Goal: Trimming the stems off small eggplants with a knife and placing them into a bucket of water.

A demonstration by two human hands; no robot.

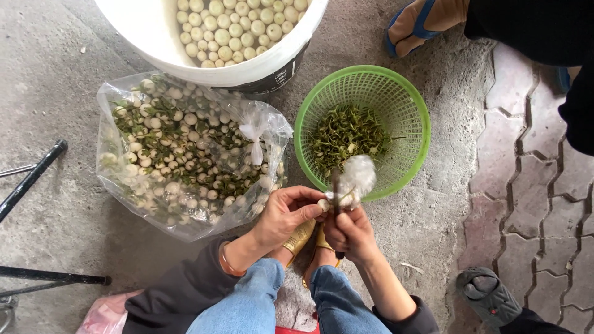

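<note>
Left hand (pixel 286 213) pinches a small pale seed (pixel 323 205) beside right hand (pixel 350 232), over green basket (pixel 408 105).

Bare concrete lies open at lower right and far left; the white bucket (pixel 247 68), plastic bag (pixel 185 154) and green basket (pixel 362 127) crowd the upper middle.

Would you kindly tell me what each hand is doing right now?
Left hand: closed, pinching a small pale seed.
Right hand: closed around a dark-handled tool with white wrapping.
</note>
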